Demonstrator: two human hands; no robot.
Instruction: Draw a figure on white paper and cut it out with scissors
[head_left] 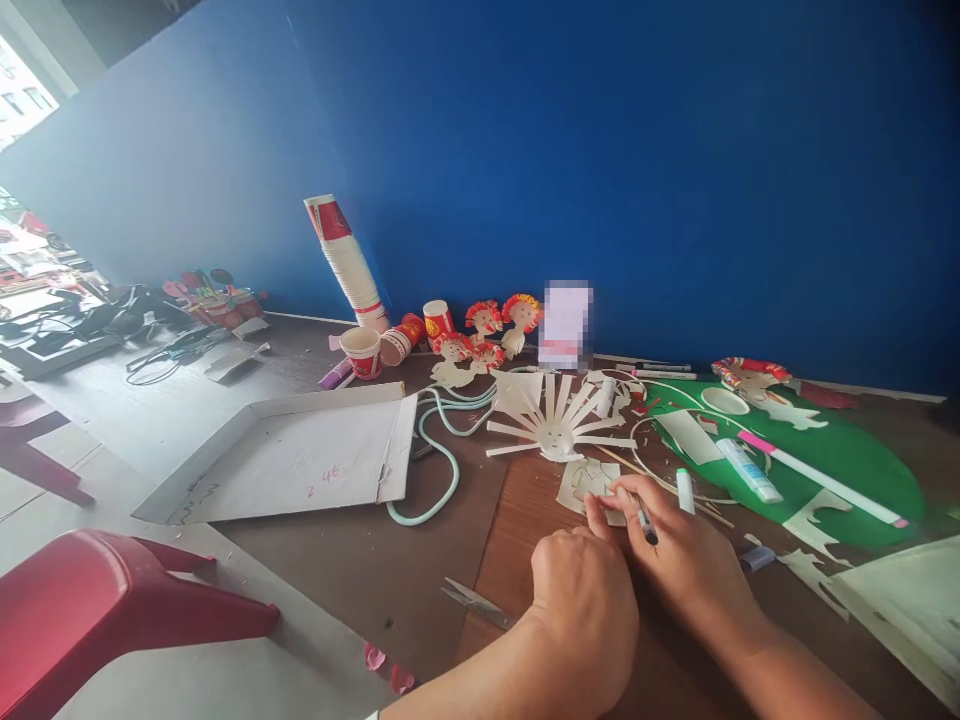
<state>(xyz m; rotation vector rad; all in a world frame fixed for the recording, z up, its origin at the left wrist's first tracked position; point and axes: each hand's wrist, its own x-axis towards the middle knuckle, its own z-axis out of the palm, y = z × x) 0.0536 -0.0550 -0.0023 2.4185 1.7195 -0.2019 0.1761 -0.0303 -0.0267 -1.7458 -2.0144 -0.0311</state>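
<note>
Looking light and easily creased, the paper is best held at its edge, the pen pinched by the right hand, any grip by the left hand hidden

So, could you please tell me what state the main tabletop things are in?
Pen: held in right hand
Paper: flat, drawn on
Paper face: strips fanned out
Scissors: lying flat, handles hidden
Tray: open, scribbled inside
Cup stack: nested, leaning
Front cup: upright, open
Tipped cup: on its side
Glue stick: lying down
Pink marker: lying down, seemingly capped
Cord: loosely looped
</note>
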